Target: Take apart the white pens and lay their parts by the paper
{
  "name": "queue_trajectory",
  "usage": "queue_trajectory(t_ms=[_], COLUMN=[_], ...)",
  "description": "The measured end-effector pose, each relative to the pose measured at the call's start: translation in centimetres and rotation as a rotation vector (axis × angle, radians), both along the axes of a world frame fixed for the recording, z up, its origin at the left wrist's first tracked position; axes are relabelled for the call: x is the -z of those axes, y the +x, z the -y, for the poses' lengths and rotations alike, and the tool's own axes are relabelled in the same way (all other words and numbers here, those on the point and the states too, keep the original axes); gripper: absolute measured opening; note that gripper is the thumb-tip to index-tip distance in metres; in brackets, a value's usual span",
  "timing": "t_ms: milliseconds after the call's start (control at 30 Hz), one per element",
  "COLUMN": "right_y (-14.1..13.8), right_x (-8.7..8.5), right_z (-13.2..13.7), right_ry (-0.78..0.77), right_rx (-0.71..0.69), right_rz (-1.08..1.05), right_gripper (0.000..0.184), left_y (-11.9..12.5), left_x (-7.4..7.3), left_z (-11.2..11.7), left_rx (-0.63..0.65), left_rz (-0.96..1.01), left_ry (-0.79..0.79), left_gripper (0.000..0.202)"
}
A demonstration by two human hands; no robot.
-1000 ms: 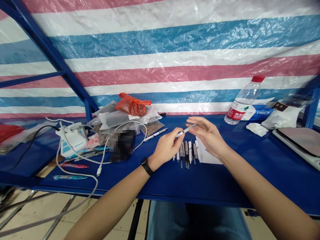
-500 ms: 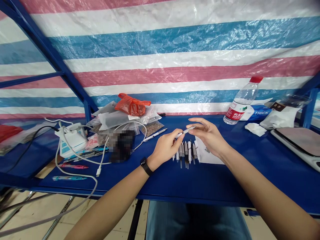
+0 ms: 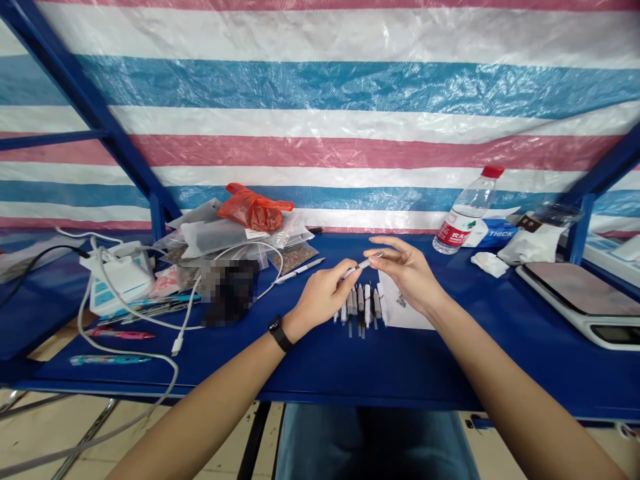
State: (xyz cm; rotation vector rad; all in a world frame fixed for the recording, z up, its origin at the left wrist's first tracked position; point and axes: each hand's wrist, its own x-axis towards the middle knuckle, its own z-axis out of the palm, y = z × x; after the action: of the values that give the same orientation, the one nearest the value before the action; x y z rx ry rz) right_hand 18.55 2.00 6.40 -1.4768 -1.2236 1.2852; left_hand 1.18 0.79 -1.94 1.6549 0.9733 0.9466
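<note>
My left hand (image 3: 320, 297) pinches the lower end of a thin white pen-like stick (image 3: 361, 265) above the blue table (image 3: 350, 367). My right hand (image 3: 405, 270) pinches its upper tip between thumb and fingers, the other fingers spread. Right below my hands, several similar small white and dark sticks (image 3: 363, 303) lie side by side in a row on the table, next to a white paper sheet (image 3: 405, 310). A black watch (image 3: 280, 333) is on my left wrist.
Left of my hands lie clear bags, a red plastic bag (image 3: 253, 208), a white pen (image 3: 299, 270), a white charger with cables (image 3: 120, 277) and coloured pens (image 3: 110, 360). A water bottle (image 3: 463, 212), tissue, packets and a scale (image 3: 580, 300) stand at right. Striped tarp behind.
My hands stay on the stick with hardly any change in grip. The view has shifted slightly, so everything sits a little further left in the frame.
</note>
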Motion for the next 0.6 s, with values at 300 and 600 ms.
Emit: queue_trajectory(t_ms=[300,600], right_y=[1.9,2.5], right_x=[-0.8,-1.2], right_z=[-1.0,-1.4], right_ry=[0.188,0.183], right_rx=[0.101,0.219], right_rz=[0.05,0.038], right_gripper=[0.05,0.039], left_y=[-0.2,-0.1], left_x=[0.2,0.5], left_z=[-0.2,-0.2], left_rx=[0.057,0.048], left_rz=[0.13,0.124], left_ry=[-0.106,-0.102], left_gripper=[0.046,0.047])
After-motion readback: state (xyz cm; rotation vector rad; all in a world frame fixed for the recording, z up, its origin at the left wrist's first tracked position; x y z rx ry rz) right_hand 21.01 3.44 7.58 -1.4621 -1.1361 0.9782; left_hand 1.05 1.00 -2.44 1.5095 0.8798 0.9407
